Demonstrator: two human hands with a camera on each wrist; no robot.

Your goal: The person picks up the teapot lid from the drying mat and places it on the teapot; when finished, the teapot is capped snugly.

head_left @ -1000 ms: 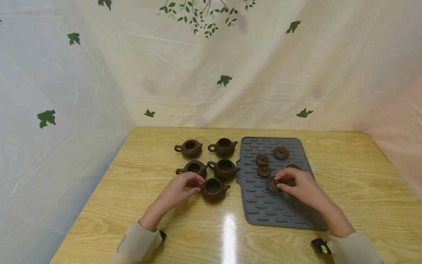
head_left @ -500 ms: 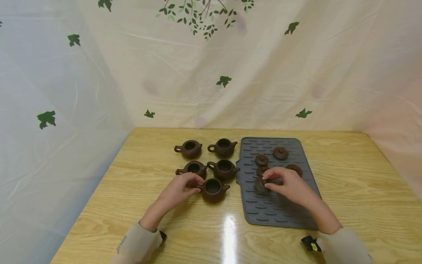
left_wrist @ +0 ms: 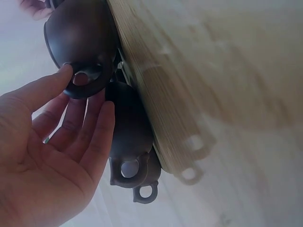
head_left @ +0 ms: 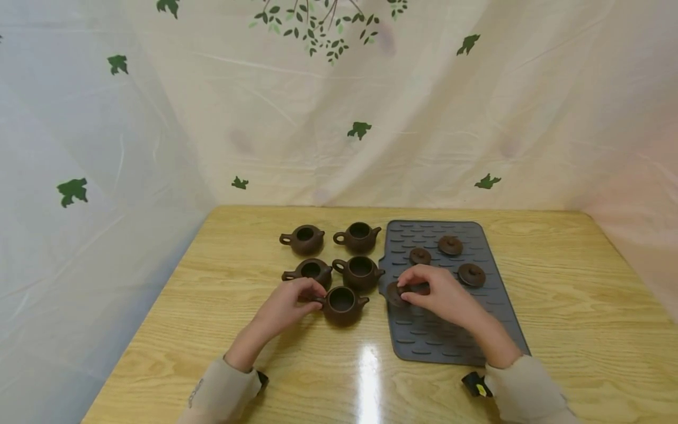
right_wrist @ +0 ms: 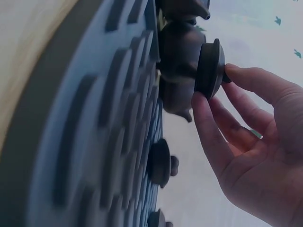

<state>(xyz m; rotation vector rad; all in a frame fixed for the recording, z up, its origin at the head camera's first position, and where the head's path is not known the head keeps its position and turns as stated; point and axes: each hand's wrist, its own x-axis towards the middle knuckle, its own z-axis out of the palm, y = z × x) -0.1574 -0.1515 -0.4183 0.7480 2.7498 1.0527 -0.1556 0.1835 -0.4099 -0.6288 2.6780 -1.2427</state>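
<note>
My left hand [head_left: 288, 305] pinches the handle of the nearest dark brown teapot [head_left: 343, 315], which stands lidless on the wooden table, spout to the right. In the left wrist view, thumb and fingers meet at the ring-shaped handle [left_wrist: 88, 90]. My right hand [head_left: 445, 294] holds a round brown teapot lid [head_left: 394, 295] by its knob, over the left edge of the grey mat. Seen from the right wrist, the lid [right_wrist: 209, 71] is raised off the mat, its underside facing the mat.
Several more lidless teapots [head_left: 361, 274] stand close behind the held one. On the ridged grey mat [head_left: 439, 347] lie other lids [head_left: 471, 275], one of them hidden behind my right hand. A pale cloth [head_left: 296, 135] hangs behind the table [head_left: 212, 282].
My right hand has moved left across the mat with the lid, towards the teapots, uncovering the lid at the mat's right side. My left hand stays at the handle.
</note>
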